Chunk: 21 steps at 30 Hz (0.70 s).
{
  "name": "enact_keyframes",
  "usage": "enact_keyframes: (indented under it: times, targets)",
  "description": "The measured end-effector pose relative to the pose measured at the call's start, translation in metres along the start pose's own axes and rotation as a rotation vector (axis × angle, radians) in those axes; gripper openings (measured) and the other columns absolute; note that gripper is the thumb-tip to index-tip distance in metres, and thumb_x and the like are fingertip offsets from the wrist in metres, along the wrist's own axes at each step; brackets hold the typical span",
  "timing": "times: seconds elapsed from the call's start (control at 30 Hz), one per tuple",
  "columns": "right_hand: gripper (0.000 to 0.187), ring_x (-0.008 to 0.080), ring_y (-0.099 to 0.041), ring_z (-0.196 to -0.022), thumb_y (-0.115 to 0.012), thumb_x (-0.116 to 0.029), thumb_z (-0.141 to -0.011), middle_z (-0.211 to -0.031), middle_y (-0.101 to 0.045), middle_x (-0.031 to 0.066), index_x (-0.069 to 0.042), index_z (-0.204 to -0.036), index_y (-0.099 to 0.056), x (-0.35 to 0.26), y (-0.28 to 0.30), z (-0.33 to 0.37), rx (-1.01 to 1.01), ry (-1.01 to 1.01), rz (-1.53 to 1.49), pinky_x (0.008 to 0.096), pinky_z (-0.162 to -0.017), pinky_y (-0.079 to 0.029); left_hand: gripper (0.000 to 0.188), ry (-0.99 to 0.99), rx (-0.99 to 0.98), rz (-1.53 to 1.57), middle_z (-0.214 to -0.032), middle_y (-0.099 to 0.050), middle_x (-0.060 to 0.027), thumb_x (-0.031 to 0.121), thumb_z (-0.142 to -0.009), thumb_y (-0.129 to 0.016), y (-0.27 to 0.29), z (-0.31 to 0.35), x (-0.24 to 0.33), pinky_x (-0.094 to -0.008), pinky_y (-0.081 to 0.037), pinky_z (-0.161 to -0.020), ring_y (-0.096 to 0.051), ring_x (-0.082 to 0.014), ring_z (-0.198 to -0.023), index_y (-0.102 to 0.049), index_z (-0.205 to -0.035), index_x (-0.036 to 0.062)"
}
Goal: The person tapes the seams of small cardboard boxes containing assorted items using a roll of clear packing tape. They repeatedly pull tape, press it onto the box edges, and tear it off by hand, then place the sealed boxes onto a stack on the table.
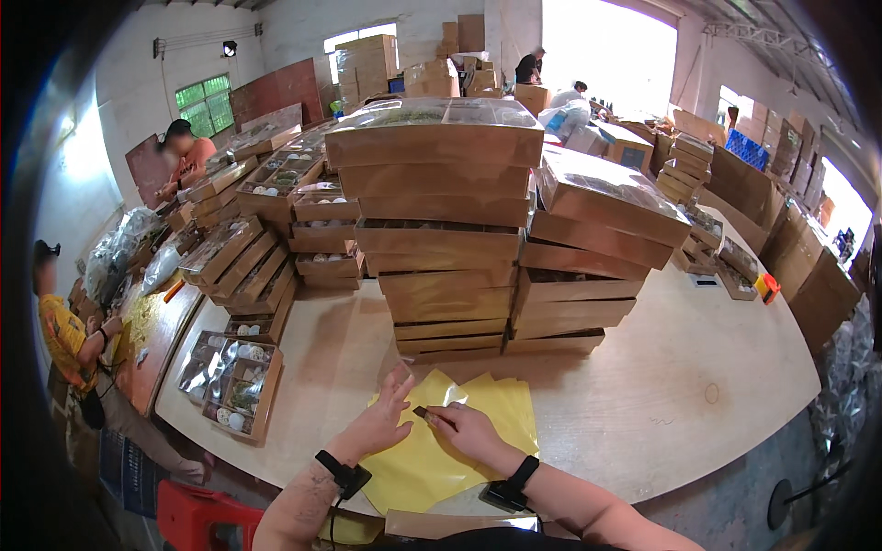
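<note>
Several glossy yellow sheets [427, 477] lie fanned out on the pale tabletop in front of me. My right hand [467, 432] is over them, pinching a small dark flat piece [420, 411] whose exact kind is too small to tell. At the sheets' left edge is my left hand [378, 421], its fingers apart and nothing in it. Just beyond the sheets rises a tall stack of brown cardboard boxes [441, 248] with clear-windowed lids.
A second box stack [588, 248] leans beside the first. An open compartment box [231, 384] holds small items at left. An orange tape dispenser [767, 287] stands far right. A red stool [207, 516] is below the table's left edge. Other people work at left and back.
</note>
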State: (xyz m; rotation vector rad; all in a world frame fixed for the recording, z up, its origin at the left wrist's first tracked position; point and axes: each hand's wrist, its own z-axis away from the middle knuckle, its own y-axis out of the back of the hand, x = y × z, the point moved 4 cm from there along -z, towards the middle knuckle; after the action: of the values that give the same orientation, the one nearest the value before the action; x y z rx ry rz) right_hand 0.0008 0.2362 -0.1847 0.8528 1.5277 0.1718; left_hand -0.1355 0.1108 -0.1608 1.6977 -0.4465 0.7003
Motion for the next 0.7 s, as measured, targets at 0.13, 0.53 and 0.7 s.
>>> enact_keyframes:
  times: [0.13,0.53,0.7]
  targets:
    - [0.031,0.0306,-0.064,-0.086,-0.058,-0.032,-0.096,-0.089,-0.066,0.012,-0.012,-0.117,-0.069,0.006,0.002,-0.001,-0.006,-0.015,-0.031,0.0375,-0.075,-0.051,0.082,-0.011,0.05,0.065,-0.158,-0.007,-0.0211,0.001,-0.082,-0.064,0.0,-0.002,0.005,-0.0383,-0.051,-0.101,-0.051,-0.038,-0.129,-0.02,-0.151,-0.0014]
    - [0.033,0.0323,-0.064,-0.085,-0.054,-0.036,-0.097,-0.092,-0.066,0.0127,-0.013,-0.115,-0.07,-0.002,0.0,0.0,-0.002,0.047,0.028,0.0414,-0.074,-0.052,0.069,0.034,0.11,0.051,-0.156,-0.018,-0.021,0.0,-0.082,-0.063,-0.002,0.003,-0.002,-0.0391,-0.055,-0.096,-0.054,-0.0362,-0.125,-0.035,-0.145,-0.0007]
    - [0.032,0.0327,-0.064,-0.088,-0.057,-0.036,-0.095,-0.091,-0.066,0.0135,-0.013,-0.113,-0.07,-0.004,0.008,0.001,-0.007,0.003,-0.031,0.0404,-0.073,-0.052,0.06,-0.008,0.252,-0.284,-0.153,-0.029,-0.0223,0.0,-0.079,-0.063,0.029,0.02,0.01,-0.0427,-0.056,-0.084,-0.057,-0.039,-0.118,-0.046,-0.137,0.0029]
